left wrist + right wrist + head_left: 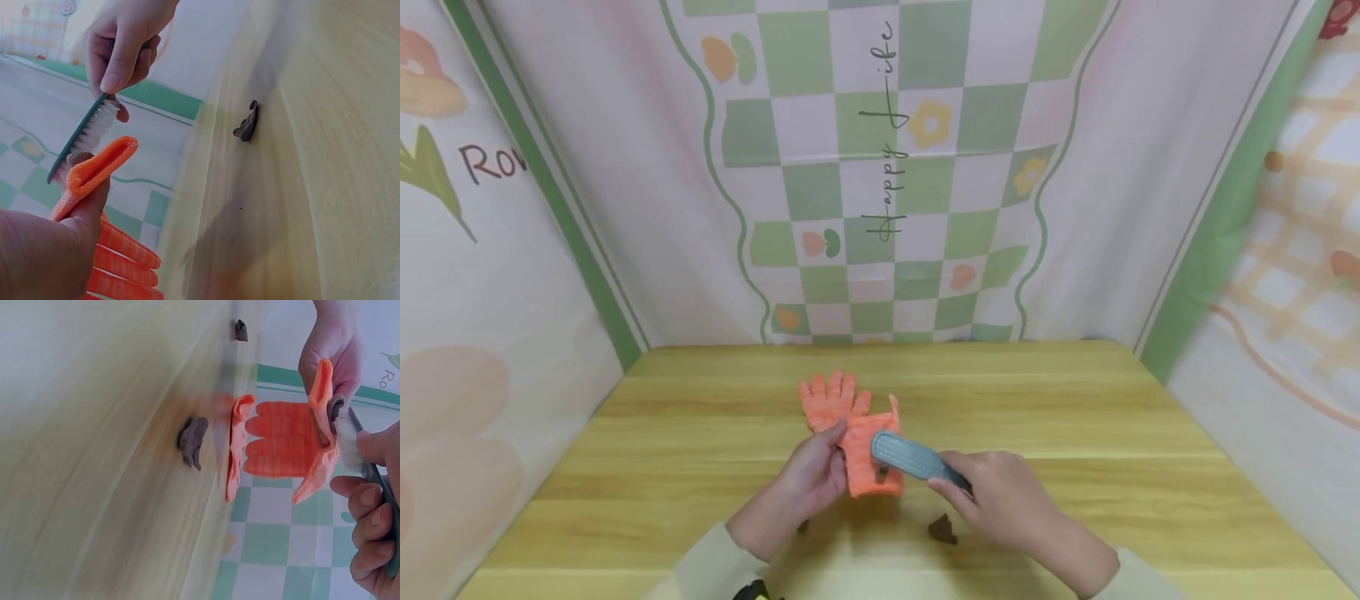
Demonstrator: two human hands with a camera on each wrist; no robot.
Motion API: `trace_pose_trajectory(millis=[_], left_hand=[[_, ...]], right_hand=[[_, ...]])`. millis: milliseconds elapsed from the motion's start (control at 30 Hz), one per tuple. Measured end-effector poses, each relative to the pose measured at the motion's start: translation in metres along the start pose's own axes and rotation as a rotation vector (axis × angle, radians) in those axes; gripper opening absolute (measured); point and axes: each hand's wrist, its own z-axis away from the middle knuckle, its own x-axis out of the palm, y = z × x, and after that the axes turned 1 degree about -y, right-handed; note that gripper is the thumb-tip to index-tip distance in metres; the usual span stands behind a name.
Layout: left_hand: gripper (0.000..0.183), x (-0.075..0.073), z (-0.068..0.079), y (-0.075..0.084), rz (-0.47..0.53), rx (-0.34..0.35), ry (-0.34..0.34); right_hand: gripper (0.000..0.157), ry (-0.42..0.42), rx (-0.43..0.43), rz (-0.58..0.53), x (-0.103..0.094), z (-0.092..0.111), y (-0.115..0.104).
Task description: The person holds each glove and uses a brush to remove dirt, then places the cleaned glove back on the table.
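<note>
My left hand [816, 477] grips an orange knitted glove [859, 454] above the table, thumb on its near side. The glove's cuff [106, 164] gapes in the left wrist view, and its fingers hang down. My right hand [1009, 498] holds a blue-green brush [913, 458] by its handle. Its white bristles [350, 447] face the glove and seem to touch it beside a brown clump [337, 407] stuck on the fabric. A second orange glove [829, 402] lies on the table behind, fingers spread and partly hidden by the held one.
On the wooden table [1075, 417], a brown clump [942, 530] lies below my right hand. A smaller brown piece [241, 330] sits near the left wrist. Patterned cloth [865, 167] hangs behind the table and along both sides.
</note>
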Motion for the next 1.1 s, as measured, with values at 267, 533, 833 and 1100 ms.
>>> trace_pose_trajectory(millis=[267,533,833,1100], left_hand=[[0.043,-0.001,0.002,0.003,-0.007,0.002,-0.006],[0.034,-0.004,0.003,0.008,0.008,0.0,-0.002],[0.041,-0.005,0.002,0.008,0.006,-0.015,-0.033],[0.048,0.0,0.001,0.004,0.004,-0.033,-0.081]], right_hand=[[0.03,0.008,0.001,0.029,-0.005,0.005,0.007],[0.029,0.029,0.02,0.095,-0.014,0.012,0.017],[0.026,0.123,-0.014,0.115,-0.021,0.007,0.02],[0.025,0.157,-0.092,0.061,-0.017,-0.009,0.002]])
